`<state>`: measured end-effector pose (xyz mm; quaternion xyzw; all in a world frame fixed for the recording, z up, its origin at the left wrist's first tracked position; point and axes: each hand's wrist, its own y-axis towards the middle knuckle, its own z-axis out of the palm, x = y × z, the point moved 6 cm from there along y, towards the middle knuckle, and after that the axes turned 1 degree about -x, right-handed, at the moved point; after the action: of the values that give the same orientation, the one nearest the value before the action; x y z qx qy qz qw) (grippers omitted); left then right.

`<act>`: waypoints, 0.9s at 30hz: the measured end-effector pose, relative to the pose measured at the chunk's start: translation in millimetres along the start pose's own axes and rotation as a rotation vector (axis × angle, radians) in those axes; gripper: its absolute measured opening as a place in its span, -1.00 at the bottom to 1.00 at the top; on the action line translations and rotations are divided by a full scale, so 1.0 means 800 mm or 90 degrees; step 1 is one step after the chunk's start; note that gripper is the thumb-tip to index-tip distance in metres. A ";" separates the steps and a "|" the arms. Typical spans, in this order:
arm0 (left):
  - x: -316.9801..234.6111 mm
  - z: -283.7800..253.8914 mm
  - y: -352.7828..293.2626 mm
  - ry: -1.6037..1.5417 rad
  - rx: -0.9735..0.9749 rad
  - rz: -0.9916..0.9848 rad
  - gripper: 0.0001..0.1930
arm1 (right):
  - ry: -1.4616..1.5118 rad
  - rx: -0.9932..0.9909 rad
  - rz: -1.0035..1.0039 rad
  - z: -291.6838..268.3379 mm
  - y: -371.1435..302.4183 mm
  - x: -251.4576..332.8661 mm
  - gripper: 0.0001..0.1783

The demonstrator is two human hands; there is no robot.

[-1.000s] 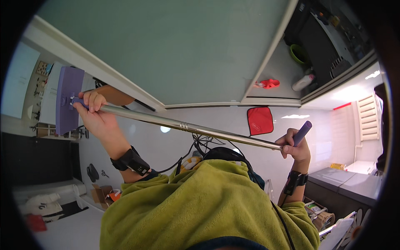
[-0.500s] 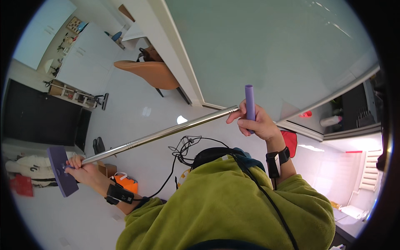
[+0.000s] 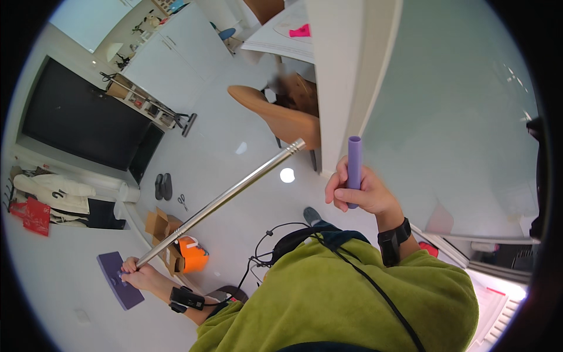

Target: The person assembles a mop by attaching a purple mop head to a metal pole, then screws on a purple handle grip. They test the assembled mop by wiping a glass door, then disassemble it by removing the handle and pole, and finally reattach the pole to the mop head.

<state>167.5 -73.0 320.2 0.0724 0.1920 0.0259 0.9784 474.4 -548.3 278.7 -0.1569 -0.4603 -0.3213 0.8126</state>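
My left hand (image 3: 143,277) is closed round the lower end of a shiny silver metal pole (image 3: 226,196), right beside the flat purple rectangular head (image 3: 115,276) attached there. The pole slants up and to the right, its bare grooved end hanging free in the air. In my right hand (image 3: 375,196), thumb and fingers grip a purple plastic tube (image 3: 354,161), held upright with its hollow top facing up. Tube and pole end are apart, with a gap between them. What the head carries on its far side is hidden.
A frosted glass panel (image 3: 451,129) and a white post (image 3: 337,88) stand close to my right hand. Beyond the pole is an orange-brown chair (image 3: 275,114). An open cardboard box (image 3: 157,226), an orange bag (image 3: 192,255) and dark slippers (image 3: 163,186) lie on the floor at left.
The view has turned, so the room has shifted rightward. The pole's free end has come away from my right hand's fingers. Both hands still hold their things.
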 end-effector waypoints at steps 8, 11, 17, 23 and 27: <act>0.068 -0.011 0.064 0.024 -0.117 0.066 -0.74 | 0.001 -0.018 0.104 0.000 0.199 -0.006 -0.68; 0.102 -0.025 0.095 0.023 -0.149 0.062 -0.73 | -0.029 -0.104 0.118 -0.018 0.274 -0.021 -0.78; 0.182 -0.035 0.186 -0.017 -0.135 0.052 -0.73 | -0.112 -0.210 -0.023 -0.083 0.403 -0.014 -0.65; 0.310 -0.040 0.346 0.034 -0.124 0.028 -0.74 | -0.139 -0.365 -0.135 -0.108 0.552 0.007 -0.72; 0.406 -0.019 0.449 0.003 -0.063 -0.116 -0.49 | -0.112 -0.460 -0.114 -0.118 0.641 -0.002 -0.72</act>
<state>454.0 309.1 239.7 0.0062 0.1983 -0.0537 0.9786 876.5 -217.8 248.4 -0.4195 -0.3974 -0.5176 0.6310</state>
